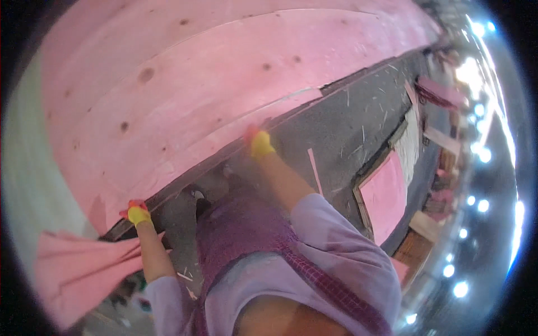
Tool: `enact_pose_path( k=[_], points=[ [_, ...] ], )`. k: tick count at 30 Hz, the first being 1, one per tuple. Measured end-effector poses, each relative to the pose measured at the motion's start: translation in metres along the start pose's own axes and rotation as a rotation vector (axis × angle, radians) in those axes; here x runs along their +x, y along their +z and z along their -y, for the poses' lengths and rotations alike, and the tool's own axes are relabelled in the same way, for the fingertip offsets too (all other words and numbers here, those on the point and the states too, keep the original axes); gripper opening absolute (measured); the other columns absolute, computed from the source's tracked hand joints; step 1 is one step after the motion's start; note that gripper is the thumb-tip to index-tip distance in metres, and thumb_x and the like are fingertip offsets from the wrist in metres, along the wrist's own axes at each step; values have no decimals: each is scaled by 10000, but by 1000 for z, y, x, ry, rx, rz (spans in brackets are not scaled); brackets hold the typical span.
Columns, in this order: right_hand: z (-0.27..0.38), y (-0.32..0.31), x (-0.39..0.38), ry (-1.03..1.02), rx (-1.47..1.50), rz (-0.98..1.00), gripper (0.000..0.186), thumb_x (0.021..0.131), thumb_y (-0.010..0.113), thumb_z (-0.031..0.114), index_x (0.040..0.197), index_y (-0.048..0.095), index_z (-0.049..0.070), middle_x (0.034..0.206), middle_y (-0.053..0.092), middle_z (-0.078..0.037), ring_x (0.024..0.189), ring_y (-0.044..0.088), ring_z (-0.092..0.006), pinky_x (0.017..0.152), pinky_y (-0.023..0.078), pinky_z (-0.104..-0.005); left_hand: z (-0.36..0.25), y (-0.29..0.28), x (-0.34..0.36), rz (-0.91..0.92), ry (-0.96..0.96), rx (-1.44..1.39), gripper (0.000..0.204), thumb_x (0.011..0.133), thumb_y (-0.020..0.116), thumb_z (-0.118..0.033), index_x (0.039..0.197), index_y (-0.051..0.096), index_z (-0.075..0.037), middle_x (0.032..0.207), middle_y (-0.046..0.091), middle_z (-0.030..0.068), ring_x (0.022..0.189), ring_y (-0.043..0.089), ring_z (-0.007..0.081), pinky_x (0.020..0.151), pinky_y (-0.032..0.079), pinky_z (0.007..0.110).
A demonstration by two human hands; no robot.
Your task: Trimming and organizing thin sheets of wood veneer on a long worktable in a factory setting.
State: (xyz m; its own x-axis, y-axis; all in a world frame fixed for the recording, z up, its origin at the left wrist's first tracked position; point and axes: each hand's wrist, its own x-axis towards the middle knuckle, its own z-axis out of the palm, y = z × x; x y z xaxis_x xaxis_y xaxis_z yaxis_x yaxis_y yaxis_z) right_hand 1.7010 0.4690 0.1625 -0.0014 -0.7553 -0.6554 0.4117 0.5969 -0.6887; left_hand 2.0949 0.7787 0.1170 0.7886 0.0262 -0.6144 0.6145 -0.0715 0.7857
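Note:
Large pink veneer sheets (224, 61) with dark knot-like spots lie spread over a broad work surface ahead of me. My left hand (137, 213), in a red and yellow glove, is at the near left corner of the sheets. Its fingers look bent over the edge there, closed on the veneer. Farther right along the same near edge is my right hand (259, 141), gloved alike. Motion smears its fingers, so their grip is unclear. A narrow pink strip (280, 105) lies along the edge, just beyond the right hand.
Folded pink sheets (84, 269) hang or lie at the lower left. On the grey floor (342, 129) are scattered splinters and a thin pink strip (315, 171). A stack topped by a pink sheet (385, 196) is to the right, with more boards (426, 227) behind.

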Motion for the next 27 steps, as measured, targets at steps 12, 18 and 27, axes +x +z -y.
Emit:
enact_pose_path(
  k=[12,18,27],
  points=[
    [-10,38,-15,38,-201,-189,209,837,625,165,968,518,42,635,569,-67,444,535,-172,376,429,-300,-44,-13,-36,-95,18,137,547,567,627,46,923,249,-130,523,390,66,349,363,196,316,309,282],
    [-33,1,21,-114,-560,-44,284,827,601,205,1002,506,4,637,580,-93,447,557,-191,381,435,-308,-10,-56,39,-15,-100,186,539,615,624,35,972,272,-165,675,464,51,518,483,173,401,412,270],
    [8,44,-3,-321,-1979,336,190,817,557,212,796,623,36,633,622,-93,535,626,-200,490,508,-329,4,-64,13,-49,-74,174,376,759,649,-275,999,388,-151,693,519,47,564,507,188,456,413,311]
  ],
)
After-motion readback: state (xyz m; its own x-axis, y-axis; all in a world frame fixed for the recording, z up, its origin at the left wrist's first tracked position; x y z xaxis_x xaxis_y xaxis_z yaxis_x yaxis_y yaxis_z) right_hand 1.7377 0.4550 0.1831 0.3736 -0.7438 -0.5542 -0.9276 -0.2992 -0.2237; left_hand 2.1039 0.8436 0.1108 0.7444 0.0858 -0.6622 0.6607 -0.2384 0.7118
